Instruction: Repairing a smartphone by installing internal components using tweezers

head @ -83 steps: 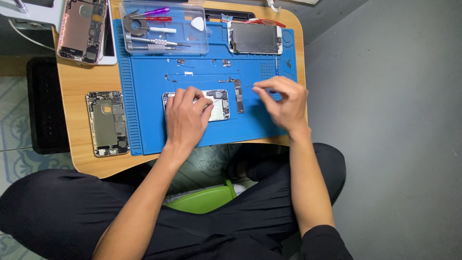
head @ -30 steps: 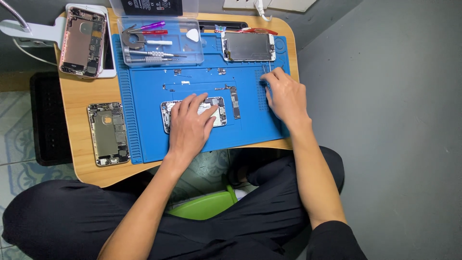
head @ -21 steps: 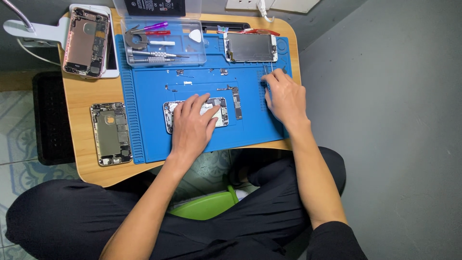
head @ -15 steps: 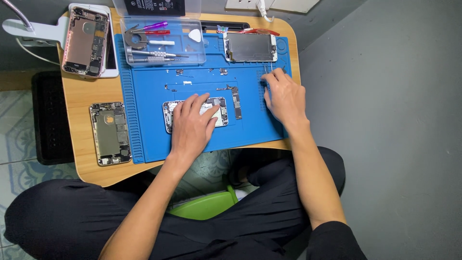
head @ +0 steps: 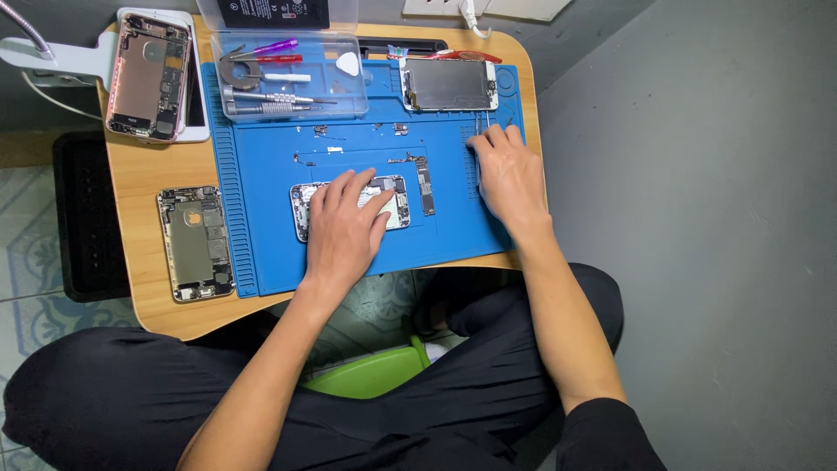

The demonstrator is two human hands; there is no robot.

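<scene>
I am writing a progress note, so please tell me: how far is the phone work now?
Done: the open phone lies on the blue mat, its screen set apart, small parts laid out. In hand: the left hand holds the phone down; the right hand touches the mat's right edge. Left: the phone remains open and unassembled.

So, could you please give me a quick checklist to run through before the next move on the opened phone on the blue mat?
1. Opened phone lying flat on the blue mat: ok.
2. Left hand steadying the phone: ok, it rests on top.
3. Right hand at the mat's right edge, holding a tool or part: cannot tell.
4. Loose small parts kept on the mat: ok.
5. Tools in the clear tray within reach: ok.
6. Screen panel set apart from the work: ok.
</scene>
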